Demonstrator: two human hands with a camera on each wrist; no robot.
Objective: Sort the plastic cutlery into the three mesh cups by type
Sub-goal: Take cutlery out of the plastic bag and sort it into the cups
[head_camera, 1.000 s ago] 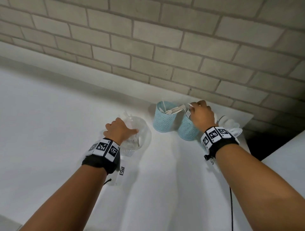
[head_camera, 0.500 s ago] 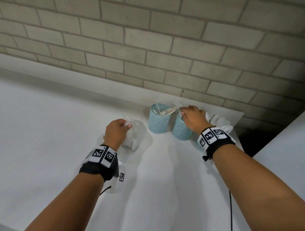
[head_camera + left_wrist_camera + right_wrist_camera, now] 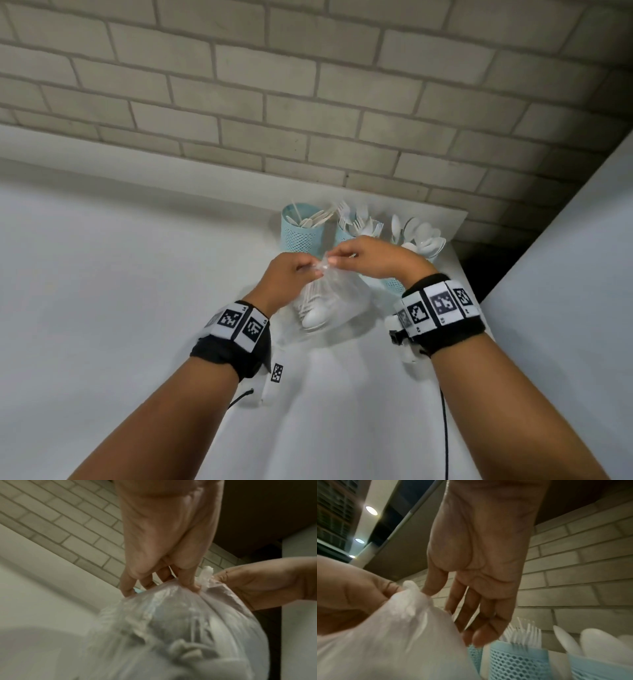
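1. A clear, crinkled plastic bag (image 3: 325, 301) holding white plastic cutlery (image 3: 313, 317) is hanging between both hands, just above the white tabletop (image 3: 102, 308) and in front of the three pale blue mesh cups. Blurred spoon-like shapes are showing through the film, but which types are inside is hard to tell.
2. The left hand (image 3: 289, 274) is pinching the gathered neck of the bag with curled fingers (image 3: 190, 582); the right hand (image 3: 373, 260) is nipping the same neck between thumb and forefinger, its other fingers (image 3: 481, 626) hanging loose and slightly bent.
3. The left mesh cup (image 3: 301, 233) is holding flat white pieces, the middle mesh cup (image 3: 515, 661) white forks (image 3: 527, 632), and the right mesh cup (image 3: 597, 668) white spoons (image 3: 424, 236), so sorting looks well along.
4. Risks, as I judge them:
   - The thin film may be tearing unevenly if both pinches pull apart hard, dumping cutlery onto the table at once.
   - A slipping grip would be letting the bag drop and tip.
   - The right wrist is sitting close to the cups; a jerk could be knocking one over and mixing the sorted types.
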